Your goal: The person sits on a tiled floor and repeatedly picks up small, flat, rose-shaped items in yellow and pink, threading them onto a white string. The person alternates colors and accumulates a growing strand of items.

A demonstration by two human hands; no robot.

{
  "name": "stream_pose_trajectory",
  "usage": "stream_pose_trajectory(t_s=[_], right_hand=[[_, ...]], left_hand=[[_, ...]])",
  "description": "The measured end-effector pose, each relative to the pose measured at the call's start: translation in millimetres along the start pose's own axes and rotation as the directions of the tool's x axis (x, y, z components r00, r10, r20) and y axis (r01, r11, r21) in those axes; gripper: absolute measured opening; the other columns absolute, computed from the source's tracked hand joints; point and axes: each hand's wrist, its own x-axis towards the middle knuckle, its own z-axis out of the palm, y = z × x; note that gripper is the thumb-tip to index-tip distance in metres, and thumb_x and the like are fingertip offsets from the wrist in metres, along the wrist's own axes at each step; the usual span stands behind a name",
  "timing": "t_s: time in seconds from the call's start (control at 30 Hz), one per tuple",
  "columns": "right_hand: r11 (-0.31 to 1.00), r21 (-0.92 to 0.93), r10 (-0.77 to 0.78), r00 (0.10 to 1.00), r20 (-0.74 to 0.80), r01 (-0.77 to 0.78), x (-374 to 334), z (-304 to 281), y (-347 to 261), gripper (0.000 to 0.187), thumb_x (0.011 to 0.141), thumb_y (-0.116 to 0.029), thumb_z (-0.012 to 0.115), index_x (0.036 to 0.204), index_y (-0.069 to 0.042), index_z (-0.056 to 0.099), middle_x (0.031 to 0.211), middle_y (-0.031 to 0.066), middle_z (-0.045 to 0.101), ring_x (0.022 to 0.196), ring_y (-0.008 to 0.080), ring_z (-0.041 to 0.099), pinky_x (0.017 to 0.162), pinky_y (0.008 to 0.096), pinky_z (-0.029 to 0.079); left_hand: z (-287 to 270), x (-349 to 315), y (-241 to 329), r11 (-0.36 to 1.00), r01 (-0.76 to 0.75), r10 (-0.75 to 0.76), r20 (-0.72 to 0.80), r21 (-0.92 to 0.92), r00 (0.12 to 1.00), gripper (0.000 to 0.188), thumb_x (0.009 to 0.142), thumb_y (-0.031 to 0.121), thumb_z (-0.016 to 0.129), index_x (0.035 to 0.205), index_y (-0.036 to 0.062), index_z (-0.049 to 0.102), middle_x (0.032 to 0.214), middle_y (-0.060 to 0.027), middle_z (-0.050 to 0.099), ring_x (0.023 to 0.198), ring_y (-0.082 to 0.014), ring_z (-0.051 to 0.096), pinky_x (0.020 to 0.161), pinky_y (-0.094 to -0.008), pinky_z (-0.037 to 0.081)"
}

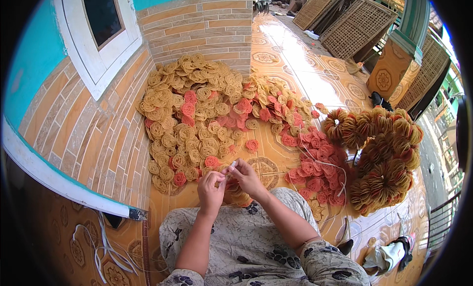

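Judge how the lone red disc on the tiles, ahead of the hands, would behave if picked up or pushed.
The red disc is probably light for its size, given its lacy, open texture. Lying flat, it would likely slide across the glossy tiles rather than roll. Its thin strands suggest it may be fragile.

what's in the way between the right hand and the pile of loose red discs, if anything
Nothing visible blocks the right hand from the red discs: patterned floor lies between them. A thin pale string does lie across the pile itself.
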Motion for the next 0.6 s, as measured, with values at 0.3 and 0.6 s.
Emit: stream_pose_trajectory(t_s=[0.3,0.6], right_hand=[[0.996,-0.045,-0.087,0.921,-0.380,0.076,18.4,-44.6,20.7,0.007,0.096,-0.011,0.054,0.089,-0.010,0.051,0.079,-0.0020,0.058,0.065,0.0052,0.040,0.062,0.0204,0.033],[0.993,-0.085,-0.105,0.896,-0.431,0.076,20.1,-80.3,12.0,0.008,0.095,-0.010,0.055,0.088,-0.009,0.050,0.081,0.0001,0.061,0.074,0.0095,0.052,0.071,0.0256,0.041]], left_hand=[[-7.2,-13.5,-28.6,0.950,0.283,-0.269,0.113,-0.133,0.956,0.025,0.076,0.006,0.077,0.069,0.0018,0.054,0.073,-0.0090,0.066,0.066,-0.0171,0.062,0.062,-0.0290,0.046],[-6.2,-17.3,-52.1,0.876,0.449,-0.402,0.247,-0.178,0.882,0.023,0.083,0.013,0.073,0.075,0.0013,0.054,0.084,-0.0083,0.069,0.070,-0.0128,0.062,0.068,-0.0293,0.050]])
